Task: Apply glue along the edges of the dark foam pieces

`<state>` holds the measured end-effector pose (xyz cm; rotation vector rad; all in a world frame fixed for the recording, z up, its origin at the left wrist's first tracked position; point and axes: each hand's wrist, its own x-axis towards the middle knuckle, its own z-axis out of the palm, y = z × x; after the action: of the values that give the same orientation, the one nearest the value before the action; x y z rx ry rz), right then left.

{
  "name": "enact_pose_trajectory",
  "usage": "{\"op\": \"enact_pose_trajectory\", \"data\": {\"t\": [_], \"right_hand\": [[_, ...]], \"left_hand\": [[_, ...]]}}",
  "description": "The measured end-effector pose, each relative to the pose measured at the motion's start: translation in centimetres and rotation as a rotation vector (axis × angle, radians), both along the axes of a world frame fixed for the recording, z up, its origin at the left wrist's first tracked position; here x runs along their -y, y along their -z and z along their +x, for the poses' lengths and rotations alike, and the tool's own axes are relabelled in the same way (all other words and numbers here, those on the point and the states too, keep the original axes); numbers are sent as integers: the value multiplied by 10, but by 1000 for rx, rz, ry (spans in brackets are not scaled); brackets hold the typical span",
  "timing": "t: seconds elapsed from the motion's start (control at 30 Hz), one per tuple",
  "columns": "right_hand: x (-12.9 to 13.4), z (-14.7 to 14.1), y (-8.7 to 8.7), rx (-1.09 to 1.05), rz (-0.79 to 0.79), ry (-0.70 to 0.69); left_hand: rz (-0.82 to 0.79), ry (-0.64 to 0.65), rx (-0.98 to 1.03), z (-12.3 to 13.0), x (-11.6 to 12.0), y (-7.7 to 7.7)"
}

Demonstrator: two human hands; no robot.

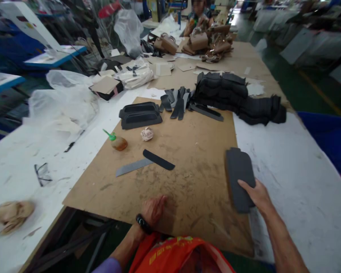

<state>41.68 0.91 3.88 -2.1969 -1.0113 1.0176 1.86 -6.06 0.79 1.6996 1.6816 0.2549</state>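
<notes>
My right hand (258,195) grips a dark grey flat panel (238,170) by its right edge, thumb on top and the other fingers hidden beneath. The panel has rounded corners and short tabs at both ends, and lies over the right edge of a brown cardboard sheet (199,204). With its fingers curled in and nothing visible in them, my left hand (155,210) rests near the sheet's front edge. Ahead of it, a black strip (159,159) overlaps the end of a grey strip (133,167).
Beyond lie a green-nozzled bottle (119,143), a crumpled wad (147,133), two shaped black panels (141,119) and a pile of strips (177,102). Stacked black pieces (224,91) stand far right. Eyeglasses (42,174) and plastic bags (62,106) lie left. A person sits behind brown bags (199,41).
</notes>
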Motion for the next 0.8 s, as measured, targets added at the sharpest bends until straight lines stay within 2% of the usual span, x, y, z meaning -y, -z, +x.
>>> {"op": "enact_pose_trajectory", "data": {"t": [0.07, 0.2, 0.3, 0.4, 0.5, 0.57, 0.67, 0.8], "right_hand": [[5, -23, 3, -142, 12, -15], [14, -59, 10, -341, -9, -23], [16, -74, 13, -415, -45, -53], [12, -82, 19, -372, -91, -115], [3, -87, 25, -129, -121, -203], [-3, -89, 27, 32, -113, -245], [-8, -91, 27, 81, -109, -266], [-9, -90, 28, 82, -146, -244]], "left_hand": [[-12, -52, 110, -6, -6, -1], [-37, -241, 340, -19, -19, -4], [-37, -282, 361, -28, -24, -5], [-12, -301, 347, -38, -22, -4], [57, -308, 277, -50, -21, -5], [125, -304, 200, -60, -27, -7], [221, -237, 83, -76, -51, -11], [267, -8, -23, -89, -102, -16]]}}
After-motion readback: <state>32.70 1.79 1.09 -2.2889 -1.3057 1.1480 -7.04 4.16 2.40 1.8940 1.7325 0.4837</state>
